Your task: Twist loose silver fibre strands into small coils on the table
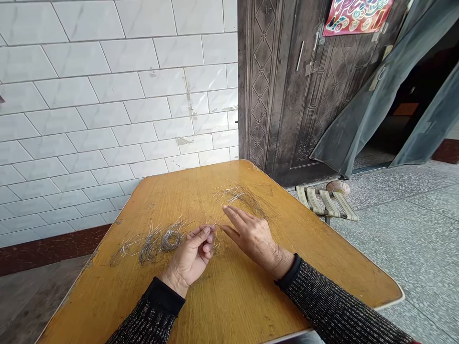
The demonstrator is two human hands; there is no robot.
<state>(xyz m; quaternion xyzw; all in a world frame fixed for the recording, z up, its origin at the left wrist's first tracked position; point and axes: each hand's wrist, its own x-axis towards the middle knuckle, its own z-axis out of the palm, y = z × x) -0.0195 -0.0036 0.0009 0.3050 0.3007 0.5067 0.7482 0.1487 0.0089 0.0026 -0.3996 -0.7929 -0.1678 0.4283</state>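
Above the middle of the wooden table, my left hand point(191, 258) is closed, thumb against fingers, pinching thin wire point(212, 224). A loop of that wire seems to hang below the fingertips. My right hand point(253, 236) is just to the right, palm down, with fingers stretched out and the thumb apart from them. Its thumb tip comes close to the wire end; whether they touch I cannot tell. Left of my left hand lie several coiled wire bundles point(172, 239). Beyond my right hand spreads a loose heap of thin wires point(244, 196), partly hidden by the hand.
The yellow-brown table point(229, 306) has rounded corners and meets a white tiled wall point(118, 105) at the back. A folding stool point(324, 203) with striped straps stands off its right edge. Farther right are a dark carved door point(297, 95) and a grey-blue curtain point(376, 100).
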